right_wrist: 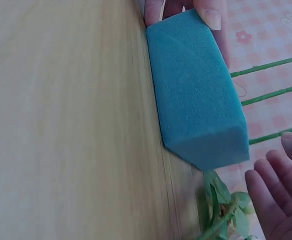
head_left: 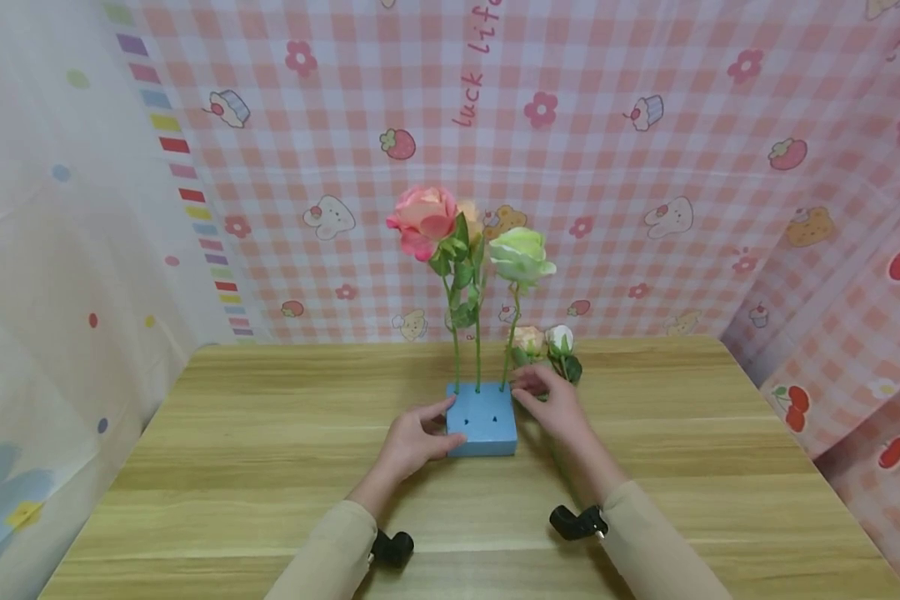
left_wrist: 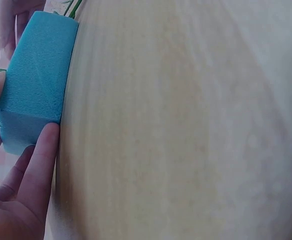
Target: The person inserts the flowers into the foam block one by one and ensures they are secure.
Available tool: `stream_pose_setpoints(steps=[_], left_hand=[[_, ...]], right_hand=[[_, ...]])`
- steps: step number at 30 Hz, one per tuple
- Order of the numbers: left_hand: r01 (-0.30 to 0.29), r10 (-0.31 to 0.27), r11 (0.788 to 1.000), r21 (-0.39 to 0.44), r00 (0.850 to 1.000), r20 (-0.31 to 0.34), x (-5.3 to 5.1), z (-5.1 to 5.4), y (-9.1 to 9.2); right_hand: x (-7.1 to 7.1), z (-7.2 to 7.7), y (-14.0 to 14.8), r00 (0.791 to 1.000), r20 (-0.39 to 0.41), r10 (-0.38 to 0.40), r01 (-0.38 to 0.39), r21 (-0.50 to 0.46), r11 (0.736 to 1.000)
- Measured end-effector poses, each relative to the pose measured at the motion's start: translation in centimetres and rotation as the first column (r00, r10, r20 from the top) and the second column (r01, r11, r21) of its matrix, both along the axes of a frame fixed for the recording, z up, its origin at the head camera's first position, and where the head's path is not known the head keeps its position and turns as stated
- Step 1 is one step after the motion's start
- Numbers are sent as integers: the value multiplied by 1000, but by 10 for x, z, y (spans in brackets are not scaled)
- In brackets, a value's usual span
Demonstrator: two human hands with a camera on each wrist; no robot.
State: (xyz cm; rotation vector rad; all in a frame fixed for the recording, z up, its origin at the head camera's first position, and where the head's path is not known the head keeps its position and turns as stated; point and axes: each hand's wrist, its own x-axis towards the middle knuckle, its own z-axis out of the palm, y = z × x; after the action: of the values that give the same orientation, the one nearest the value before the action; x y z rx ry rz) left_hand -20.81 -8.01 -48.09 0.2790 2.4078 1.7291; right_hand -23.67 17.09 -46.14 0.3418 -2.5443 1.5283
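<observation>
A blue foam block (head_left: pixel 482 423) sits on the table, with a pink rose (head_left: pixel 424 218), a peach rose (head_left: pixel 468 223) behind it and a pale green rose (head_left: pixel 522 255) standing along its back edge. Two small holes show in its top. My left hand (head_left: pixel 412 440) grips the block's left end, thumb at the front and fingertips around the side. Beside the block's right back corner is my right hand (head_left: pixel 553 400), fingers loosely bent near the green rose's stem. In the right wrist view that hand (right_wrist: pixel 281 195) is apart from the block, holding nothing.
Behind my right hand lie another peach rose (head_left: pixel 528 339) and a white rose (head_left: pixel 560 338) with leaves, near the back edge of the wooden table (head_left: pixel 285 425). A checked cloth (head_left: pixel 450 108) hangs behind the table. Black wrist mounts (head_left: pixel 393 550) sit by both sleeves.
</observation>
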Motion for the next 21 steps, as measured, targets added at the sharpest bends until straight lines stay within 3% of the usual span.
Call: stream_pose_setpoints(steps=[9, 21], left_hand=[[12, -12, 1000, 13, 1000, 8, 1, 1, -1], [12, -12, 1000, 22, 1000, 18, 0, 0, -1]], right_hand=[[18, 1, 24, 996, 53, 73, -78, 103, 992], [39, 6, 53, 990, 109, 89, -100, 100, 990]])
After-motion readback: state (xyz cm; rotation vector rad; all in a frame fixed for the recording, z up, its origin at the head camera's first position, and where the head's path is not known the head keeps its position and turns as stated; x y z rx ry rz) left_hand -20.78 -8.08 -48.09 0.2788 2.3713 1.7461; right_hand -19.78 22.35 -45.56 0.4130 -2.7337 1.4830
